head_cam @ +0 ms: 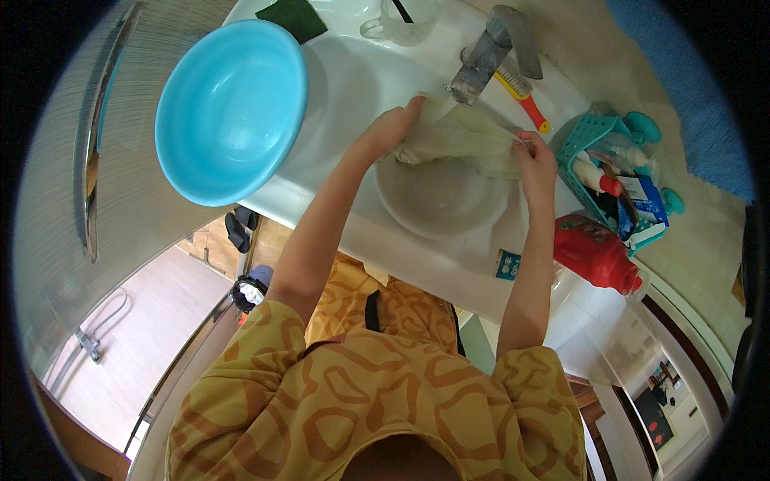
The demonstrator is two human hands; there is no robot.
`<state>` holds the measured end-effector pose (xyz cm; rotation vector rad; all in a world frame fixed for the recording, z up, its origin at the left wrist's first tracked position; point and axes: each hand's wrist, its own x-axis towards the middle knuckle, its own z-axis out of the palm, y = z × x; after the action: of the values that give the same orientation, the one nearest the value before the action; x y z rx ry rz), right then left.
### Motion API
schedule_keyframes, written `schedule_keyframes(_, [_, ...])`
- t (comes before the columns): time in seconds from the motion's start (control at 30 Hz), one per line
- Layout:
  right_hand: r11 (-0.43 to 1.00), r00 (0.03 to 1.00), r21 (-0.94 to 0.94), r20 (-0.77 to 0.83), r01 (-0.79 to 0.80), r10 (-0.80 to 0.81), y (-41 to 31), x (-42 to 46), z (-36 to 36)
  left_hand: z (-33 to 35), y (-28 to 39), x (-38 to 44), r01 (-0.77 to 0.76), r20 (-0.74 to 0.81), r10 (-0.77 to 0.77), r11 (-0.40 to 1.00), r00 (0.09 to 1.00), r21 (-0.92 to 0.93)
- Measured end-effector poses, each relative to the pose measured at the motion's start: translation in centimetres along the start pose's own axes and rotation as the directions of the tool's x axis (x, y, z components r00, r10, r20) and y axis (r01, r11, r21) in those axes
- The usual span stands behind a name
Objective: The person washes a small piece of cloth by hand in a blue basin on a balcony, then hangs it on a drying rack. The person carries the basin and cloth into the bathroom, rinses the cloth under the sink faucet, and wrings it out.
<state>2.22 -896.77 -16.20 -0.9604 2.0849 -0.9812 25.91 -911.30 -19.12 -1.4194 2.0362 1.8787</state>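
Note:
Between my two hands a thin, pale yellowish wet cloth (457, 135) is stretched out over the sink basin (442, 207). My left hand (394, 126) grips its left edge, and my right hand (534, 159) pinches the right edge between thumb and fingers. Directly above the cloth is the spout of a grey metal faucet (481, 66); water appears to run from it onto the fabric. Some water lies in the bowl below, partly covered by the cloth.
A light blue plastic basin (231, 114) rests at the counter's left. Behind are a dark green scouring pad (293, 19) and a clear mug (409, 24). On the right are a red-handled brush (523, 99), a teal basket (580, 144) of bottles and a red jug (592, 252).

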Motion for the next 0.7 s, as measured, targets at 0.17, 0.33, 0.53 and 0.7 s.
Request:
schedule_keyframes(0.17, [0.997,0.992,-0.036,0.107,0.065,-0.061,-1.8,-1.3,2.0,0.4,-0.1,-0.4,0.140,-0.151,-0.127,0.987,0.980,0.082])
schedule_keyframes(0.33, [0.935,0.934,0.085,0.065,0.345,-0.351,-6.6,-1.5,2.2,0.9,-1.3,-0.4,0.103,-0.155,-0.098,0.994,0.983,0.021])
schedule_keyframes(0.53, [0.871,0.994,0.490,0.080,0.028,-0.077,-12.8,-0.1,0.4,1.2,-4.0,0.5,0.050,-0.098,-0.093,0.928,0.991,-0.368])
schedule_keyframes(0.7, [0.876,1.000,0.483,0.021,0.005,-0.018,-12.9,1.0,0.0,1.5,-0.6,-2.2,0.069,-0.048,-0.118,0.810,0.992,-0.583])
